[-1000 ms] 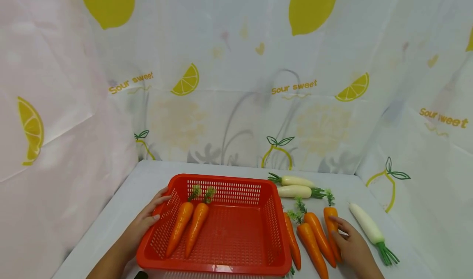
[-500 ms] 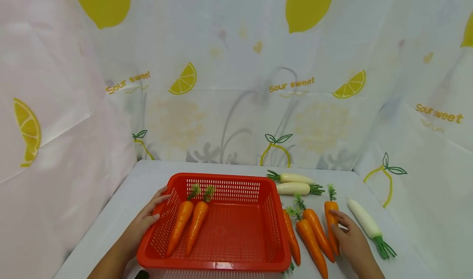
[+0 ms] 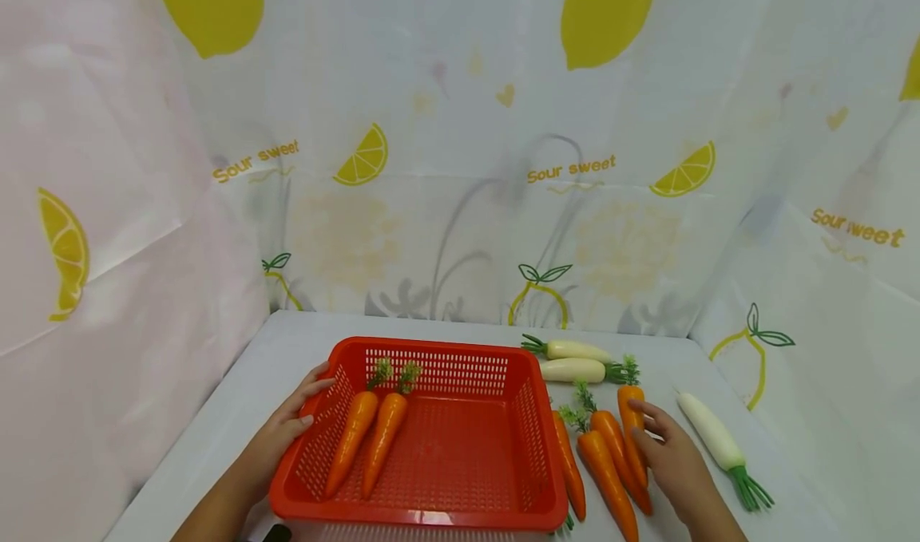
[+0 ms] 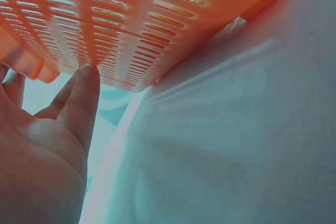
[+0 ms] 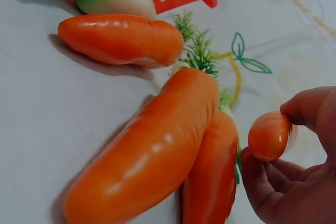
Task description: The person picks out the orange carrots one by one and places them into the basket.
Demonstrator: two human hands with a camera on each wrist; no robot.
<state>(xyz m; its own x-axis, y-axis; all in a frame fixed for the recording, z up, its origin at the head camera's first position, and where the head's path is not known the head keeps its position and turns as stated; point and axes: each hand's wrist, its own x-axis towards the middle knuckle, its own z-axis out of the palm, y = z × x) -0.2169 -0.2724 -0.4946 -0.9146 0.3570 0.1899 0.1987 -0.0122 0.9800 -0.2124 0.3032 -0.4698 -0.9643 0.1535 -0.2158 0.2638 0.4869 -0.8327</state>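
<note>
R hand (image 3: 668, 462) pinches one carrot (image 3: 632, 426) near its tip, thumb + fingers curled round it; wrist cam shows tip (image 5: 269, 136) clamped between thumb and fingers. Carrot sits on table (image 3: 237, 390), right of basket, leafy top pointing away, touching the next carrot over.

L hand (image 3: 283, 434) rests on basket's left wall, fingers straight-ish and spread, thumb over rim. Wrist cam: fingertip (image 4: 84, 85) against slotted wall, basket not gripped. Just bracing.

Risks, near → far:
- Grip is at the thin tapered end, smooth plastic-looking skin. Likely to pivot or slip out when lifted, heavy end droops.
- 3 other carrots (image 3: 607, 478) packed right beside it, touching. Dragging sideways prob. rolls them, nearest one (image 3: 569, 466) lies against basket wall and could get shoved under the rim.
- Red basket (image 3: 424, 518) only held by flat L hand. A knock from the right could slide it toward that hand; can't tell how firmly it's pressed.
- 2 carrots already in basket (image 3: 366, 438), left side. A drop there may bounce off them.
- White radish (image 3: 711, 438) right of R hand, near wrist, elbow swing could roll it to table edge.
- 2 more radishes (image 3: 575, 362) behind, apart from the hand, low risk.
</note>
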